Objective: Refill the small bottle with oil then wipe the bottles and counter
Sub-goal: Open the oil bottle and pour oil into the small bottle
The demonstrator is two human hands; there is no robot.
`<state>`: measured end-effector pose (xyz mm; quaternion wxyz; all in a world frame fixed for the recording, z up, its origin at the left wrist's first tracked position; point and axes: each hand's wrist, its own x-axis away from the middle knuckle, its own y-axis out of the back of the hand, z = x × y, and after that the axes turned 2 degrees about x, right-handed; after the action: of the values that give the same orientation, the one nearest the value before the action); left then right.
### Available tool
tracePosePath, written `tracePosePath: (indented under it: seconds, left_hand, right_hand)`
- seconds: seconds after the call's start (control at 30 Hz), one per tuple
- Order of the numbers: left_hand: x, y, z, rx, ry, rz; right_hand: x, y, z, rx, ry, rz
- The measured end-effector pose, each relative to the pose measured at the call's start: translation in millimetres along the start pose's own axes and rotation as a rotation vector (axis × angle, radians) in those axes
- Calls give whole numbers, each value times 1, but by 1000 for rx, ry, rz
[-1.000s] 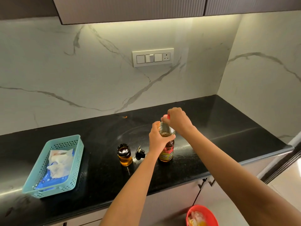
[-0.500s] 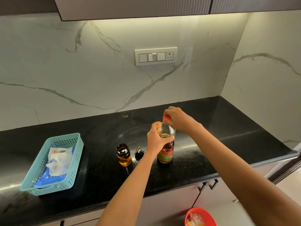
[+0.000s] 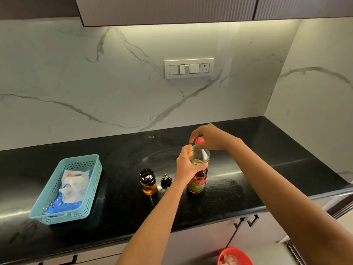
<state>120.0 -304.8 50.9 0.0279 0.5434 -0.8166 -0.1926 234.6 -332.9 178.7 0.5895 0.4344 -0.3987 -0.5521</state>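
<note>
A large oil bottle (image 3: 197, 181) with a red-and-yellow label stands upright on the black counter (image 3: 238, 192). My left hand (image 3: 188, 165) is wrapped around its shoulder. My right hand (image 3: 212, 137) pinches the red cap (image 3: 199, 140) on its neck from above. To the left stands the small bottle (image 3: 148, 181), uncapped, with amber oil in its lower part. Its black cap (image 3: 165, 181) lies on the counter between the two bottles.
A teal plastic basket (image 3: 57, 190) with crumpled white wipes and a blue pack sits at the counter's left. A red bowl (image 3: 236, 257) shows below the counter edge at the bottom right. A switch panel (image 3: 189, 68) is on the marble wall behind.
My right hand's fingers have shifted around the red cap, which now shows more between them. The large bottle and my left hand stay in place.
</note>
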Motion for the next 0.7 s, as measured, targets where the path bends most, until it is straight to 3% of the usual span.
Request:
tracePosePath:
  seconds: [0.1,0.27,0.33,0.47,0.6,0.7]
  left_hand:
    - [0,-2,3,9,-8,-7]
    - [0,-3,10,16,-3,7]
    - [2,-4,15,36,11,40]
    - [6,-12,27,64,69,48]
    - [6,-22,29,77,94,-86]
    - [5,-29,28,61,92,-192]
  right_hand:
    - [-1,0,-1,90,-28,-51]
    - [-6,2,-5,120,30,9]
    - [-5,2,-10,36,39,-18]
    - [-1,2,-21,-262,-5,-232]
    - [-2,-13,-34,-371,-146,-403]
    - [-1,-26,-43,-439,-290,-381]
